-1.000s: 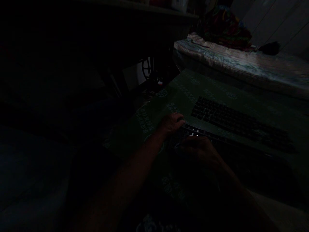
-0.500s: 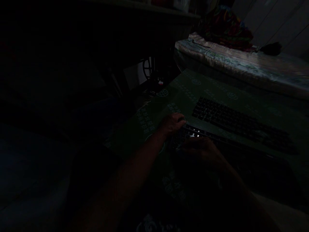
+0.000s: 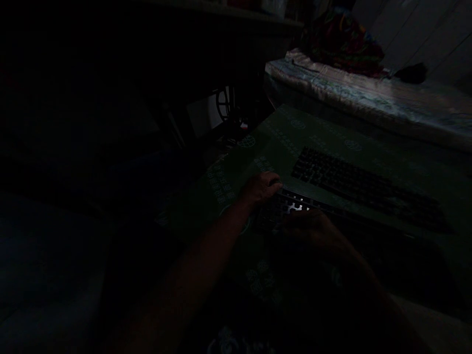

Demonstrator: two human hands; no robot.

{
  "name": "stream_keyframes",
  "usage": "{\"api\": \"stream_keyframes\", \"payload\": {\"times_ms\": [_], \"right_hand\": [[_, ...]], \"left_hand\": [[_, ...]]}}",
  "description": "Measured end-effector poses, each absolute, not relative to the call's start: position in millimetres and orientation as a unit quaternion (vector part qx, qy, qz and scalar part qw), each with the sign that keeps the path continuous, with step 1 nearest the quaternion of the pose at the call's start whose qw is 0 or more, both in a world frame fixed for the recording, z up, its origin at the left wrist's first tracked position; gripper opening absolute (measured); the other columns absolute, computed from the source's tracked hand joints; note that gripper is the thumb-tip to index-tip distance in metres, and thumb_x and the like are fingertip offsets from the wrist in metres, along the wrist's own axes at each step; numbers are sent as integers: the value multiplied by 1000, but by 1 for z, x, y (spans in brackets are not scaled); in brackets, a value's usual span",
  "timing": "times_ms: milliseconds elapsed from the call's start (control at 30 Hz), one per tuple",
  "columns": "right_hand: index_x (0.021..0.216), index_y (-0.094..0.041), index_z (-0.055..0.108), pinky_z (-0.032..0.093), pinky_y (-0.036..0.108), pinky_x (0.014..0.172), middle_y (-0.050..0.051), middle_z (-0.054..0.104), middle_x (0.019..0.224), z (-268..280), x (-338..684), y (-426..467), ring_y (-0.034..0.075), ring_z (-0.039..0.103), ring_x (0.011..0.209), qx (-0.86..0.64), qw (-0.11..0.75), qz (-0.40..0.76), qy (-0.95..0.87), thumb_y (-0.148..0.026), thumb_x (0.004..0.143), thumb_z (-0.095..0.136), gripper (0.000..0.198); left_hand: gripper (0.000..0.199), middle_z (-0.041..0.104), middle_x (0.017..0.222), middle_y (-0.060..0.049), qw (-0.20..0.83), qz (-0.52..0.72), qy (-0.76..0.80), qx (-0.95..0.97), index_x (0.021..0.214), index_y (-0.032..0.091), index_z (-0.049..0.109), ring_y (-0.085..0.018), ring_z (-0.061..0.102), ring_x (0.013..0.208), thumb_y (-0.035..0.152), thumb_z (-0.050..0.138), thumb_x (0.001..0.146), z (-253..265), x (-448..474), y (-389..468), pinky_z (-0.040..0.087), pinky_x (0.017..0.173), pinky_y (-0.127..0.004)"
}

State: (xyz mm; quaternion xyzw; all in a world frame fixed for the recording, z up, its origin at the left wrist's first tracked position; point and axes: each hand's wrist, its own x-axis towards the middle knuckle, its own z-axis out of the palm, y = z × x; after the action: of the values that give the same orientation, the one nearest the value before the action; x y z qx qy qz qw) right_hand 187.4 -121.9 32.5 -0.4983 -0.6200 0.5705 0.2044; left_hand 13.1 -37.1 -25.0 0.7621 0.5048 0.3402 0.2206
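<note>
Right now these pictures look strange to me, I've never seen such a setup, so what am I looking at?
No machine: these are a person's two bare hands, all seen by one head-worn camera looking forward and down. On a green printed surface lie two long black pieces: farther off, a keyboard-like panel with rows of keys; nearer, a dark frame with small bright spots. The left hand rests at the frame's left end. The right hand is bent over it; it's too dark to tell whether it holds anything.
</note>
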Motion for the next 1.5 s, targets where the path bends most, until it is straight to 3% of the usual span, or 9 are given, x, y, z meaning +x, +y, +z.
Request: {"api": "stream_keyframes", "payload": {"times_ms": [333, 1133, 1500], "right_hand": [[70, -13, 70, 43, 22, 51, 4, 66, 65, 30, 181, -122, 13, 57, 58, -523, 262, 530, -614, -25, 63, 65, 15], [71, -13, 70, 41, 22, 50, 2, 65, 65, 34, 190, -122, 12, 56, 56, -510, 198, 567, -616, -20, 64, 67, 10], [70, -15, 70, 45, 24, 54, 3, 67, 68, 29, 181, -125, 15, 60, 62, -477, 245, 562, -630, -23, 66, 66, 10]], "left_hand": [[22, 66, 93, -3, 223, 336, 511, 759, 91, 18, 66, -17, 62, 86, 32, 54, 79, -27, 14, -36, 47, 79, -28], [20, 66, 93, -5, 226, 338, 509, 759, 91, 16, 65, -17, 61, 85, 29, 55, 79, -22, 14, -37, 46, 78, -29], [20, 66, 91, -4, 221, 339, 514, 756, 89, 18, 65, -16, 61, 85, 31, 53, 80, -22, 14, -38, 46, 77, -27]]}}
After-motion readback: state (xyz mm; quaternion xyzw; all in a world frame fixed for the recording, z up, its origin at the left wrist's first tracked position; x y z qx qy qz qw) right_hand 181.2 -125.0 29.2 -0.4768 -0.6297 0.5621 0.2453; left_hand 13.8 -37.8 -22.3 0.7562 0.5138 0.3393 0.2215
